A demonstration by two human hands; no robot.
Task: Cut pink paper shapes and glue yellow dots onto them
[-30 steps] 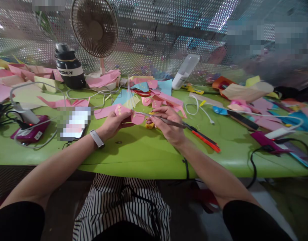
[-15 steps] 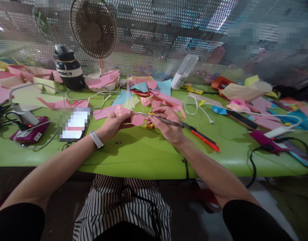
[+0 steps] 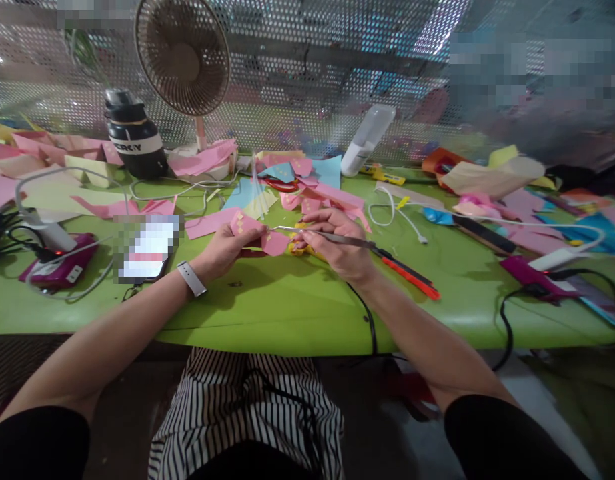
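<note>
My left hand (image 3: pixel 228 248) pinches a pink paper piece (image 3: pixel 276 243) dotted with small yellowish bits, thumb on top. In my right hand (image 3: pixel 340 245) is a pair of metal tweezers (image 3: pixel 332 236), held like a pen, with the tip at the paper beside my left thumb. Whether anything is between the tweezer tips is too small to tell. Under my right hand lies a yellow object (image 3: pixel 300 241), partly hidden by the fingers. A red and black utility knife (image 3: pixel 407 275) rests on the green table (image 3: pixel 287 313) just right of my right hand.
A phone (image 3: pixel 150 247) and a magenta power strip (image 3: pixel 62 260) lie to the left. Behind stand a black bottle (image 3: pixel 135 143), a fan (image 3: pixel 183 60) and a white bottle (image 3: pixel 367 140). Pink, blue and yellow paper scraps (image 3: pixel 332 200) are scattered about. Another power strip (image 3: pixel 537 277) trails cables at right.
My right hand has shifted slightly right and down, and the tweezers lie at a flatter angle. My left hand keeps hold of the pink paper, nearly unmoved.
</note>
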